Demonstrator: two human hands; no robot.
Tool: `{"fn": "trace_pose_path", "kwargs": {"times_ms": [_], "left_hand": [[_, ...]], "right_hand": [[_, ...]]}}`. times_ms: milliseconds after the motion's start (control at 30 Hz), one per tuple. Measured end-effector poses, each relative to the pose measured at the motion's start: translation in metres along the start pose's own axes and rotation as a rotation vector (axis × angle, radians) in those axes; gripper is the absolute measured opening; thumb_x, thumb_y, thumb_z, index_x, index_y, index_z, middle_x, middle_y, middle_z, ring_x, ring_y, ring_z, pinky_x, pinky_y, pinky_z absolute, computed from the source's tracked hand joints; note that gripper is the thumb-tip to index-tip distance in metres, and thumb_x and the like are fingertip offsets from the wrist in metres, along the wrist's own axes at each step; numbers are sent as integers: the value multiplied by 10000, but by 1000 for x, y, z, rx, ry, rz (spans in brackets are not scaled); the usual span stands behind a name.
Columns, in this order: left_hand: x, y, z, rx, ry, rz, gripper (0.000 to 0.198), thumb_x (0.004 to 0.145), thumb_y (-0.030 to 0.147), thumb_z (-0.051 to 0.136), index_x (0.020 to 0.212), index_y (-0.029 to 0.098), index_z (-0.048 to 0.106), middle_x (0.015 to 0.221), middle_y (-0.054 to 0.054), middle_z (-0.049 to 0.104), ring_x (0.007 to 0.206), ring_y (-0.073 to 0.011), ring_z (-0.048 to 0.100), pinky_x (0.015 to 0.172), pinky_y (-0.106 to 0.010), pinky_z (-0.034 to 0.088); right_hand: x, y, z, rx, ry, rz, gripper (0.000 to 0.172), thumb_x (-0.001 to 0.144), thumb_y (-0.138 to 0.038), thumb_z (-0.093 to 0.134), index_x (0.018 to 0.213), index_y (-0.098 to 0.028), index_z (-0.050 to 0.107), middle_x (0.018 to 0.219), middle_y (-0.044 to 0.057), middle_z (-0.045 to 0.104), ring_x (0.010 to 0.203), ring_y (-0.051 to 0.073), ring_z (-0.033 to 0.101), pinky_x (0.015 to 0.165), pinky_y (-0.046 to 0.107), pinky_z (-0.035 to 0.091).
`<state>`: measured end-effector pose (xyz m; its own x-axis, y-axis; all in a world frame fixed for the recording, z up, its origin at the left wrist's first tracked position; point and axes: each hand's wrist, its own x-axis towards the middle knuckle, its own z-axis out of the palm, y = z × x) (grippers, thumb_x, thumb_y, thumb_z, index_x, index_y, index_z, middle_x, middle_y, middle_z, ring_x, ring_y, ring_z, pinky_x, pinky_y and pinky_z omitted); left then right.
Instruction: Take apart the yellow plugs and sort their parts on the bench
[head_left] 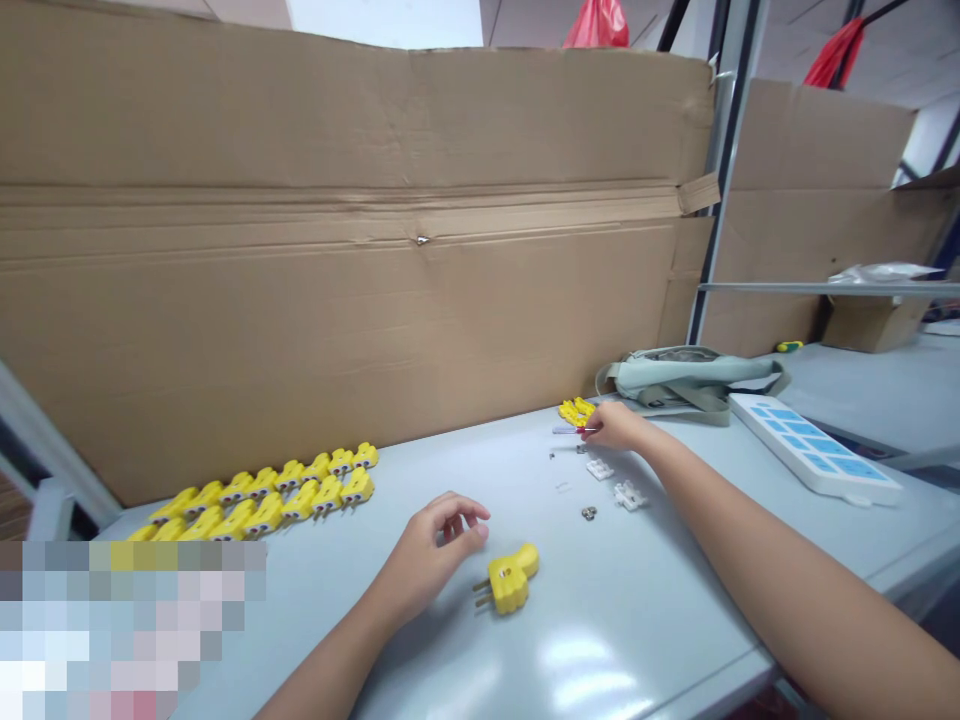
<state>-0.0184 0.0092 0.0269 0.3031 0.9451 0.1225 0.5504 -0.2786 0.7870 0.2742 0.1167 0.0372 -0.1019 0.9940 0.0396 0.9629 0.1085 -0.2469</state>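
At six o'clock from the middle of the view, one yellow plug (510,588) lies apart from the others on the pale table (457,460). Two metal prongs (483,587) stick out of it toward nine o'clock. Its body is bright and blocky with a ridged side, a small opening shows in the upper face, and a rounded neck points toward one o'clock.

Just beyond the plug, at ten o'clock from it, the left hand (442,545) is empty, its fingers loosely curled and apart from the plug.

At eight o'clock from the middle stand two rows of yellow plugs (264,512): about eight in the back row and at least seven in front, the near end hidden by a blurred block.

At four o'clock, the right hand (616,427) reaches to one small screwdriver (568,430); whether its fingers grip it, I cannot tell. At ten o'clock from that hand are several yellow pieces (576,411), too small to count. Toward six o'clock lie two white plastic clumps (628,496) and one little metal cluster (589,513). One bag (675,376) sits at two o'clock, one white-and-blue panel (814,450) at three.
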Motion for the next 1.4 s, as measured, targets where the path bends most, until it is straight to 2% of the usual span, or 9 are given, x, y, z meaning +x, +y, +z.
{"fn": "trace_pose_path", "kwargs": {"times_ms": [267, 433, 500, 667, 800, 900, 1033, 1200, 1400], "left_hand": [[-6, 5, -3, 125, -168, 52, 238, 775, 375, 524, 896, 197, 627, 895, -37, 548, 751, -167, 488, 714, -286, 415], [-12, 8, -6, 199, -326, 142, 491, 572, 439, 735, 1000, 235, 609, 1031, -40, 539, 938, -224, 493, 830, -326, 409], [-15, 9, -4, 248, -318, 160, 515, 516, 444, 767, 959, 232, 612, 1004, -34, 554, 951, -238, 486, 844, -340, 398], [-16, 8, 3, 288, -258, 137, 337, 571, 342, 729, 858, 215, 609, 902, -12, 566, 863, -206, 495, 775, -308, 400], [-16, 7, 6, 277, -220, 81, 266, 610, 336, 679, 826, 198, 608, 848, -10, 545, 769, -180, 503, 677, -269, 396], [-14, 6, 6, 269, -239, 93, 270, 621, 402, 661, 758, 178, 598, 791, -4, 522, 706, -160, 500, 614, -249, 380], [-12, 3, 6, 266, -232, 91, 268, 602, 386, 665, 753, 178, 591, 785, 5, 518, 697, -147, 494, 600, -234, 371], [-13, 1, 7, 279, -210, 57, 252, 599, 386, 656, 706, 176, 565, 734, 14, 513, 650, -135, 472, 556, -229, 352], [-13, 1, 6, 296, -179, 48, 251, 621, 403, 633, 691, 172, 565, 704, 17, 511, 621, -130, 460, 527, -228, 328]], "right_hand": [[1, 0, 1, -3, -33, -32, 198, 709, -269, 583, 797, -179, 735, 738, 58, 681, 705, 186, 582, 594, 229, 376], [-13, -14, -16, 64, -17, -117, 311, 779, -362, 534, 1005, -196, 669, 893, 56, 664, 766, 178, 584, 624, 225, 394], [-23, -27, -21, 115, -57, -232, 312, 827, -400, 468, 962, -196, 662, 827, 44, 652, 707, 160, 566, 592, 224, 386], [-55, -72, -15, 287, -80, -570, 233, 863, -306, 416, 916, -169, 597, 784, 38, 599, 654, 133, 505, 574, 230, 380], [-78, -101, -1, 340, -156, -807, 300, 687, -387, 652, 895, -175, 611, 873, 40, 594, 780, 155, 534, 666, 243, 417], [-87, -112, 10, 236, -228, -761, 413, 587, -465, 701, 886, -186, 637, 847, 45, 607, 760, 183, 551, 589, 244, 404], [-91, -116, 18, 138, -244, -695, 386, 640, -456, 653, 920, -190, 639, 854, 64, 622, 729, 192, 562, 509, 235, 352], [-91, -118, 12, 82, -269, -793, 308, 721, -386, 605, 937, -169, 630, 898, 80, 625, 784, 203, 576, 574, 257, 374], [-84, -111, 18, 174, -261, -831, 383, 728, -414, 601, 1007, -150, 595, 951, 97, 626, 875, 220, 566, 685, 290, 427]]}}
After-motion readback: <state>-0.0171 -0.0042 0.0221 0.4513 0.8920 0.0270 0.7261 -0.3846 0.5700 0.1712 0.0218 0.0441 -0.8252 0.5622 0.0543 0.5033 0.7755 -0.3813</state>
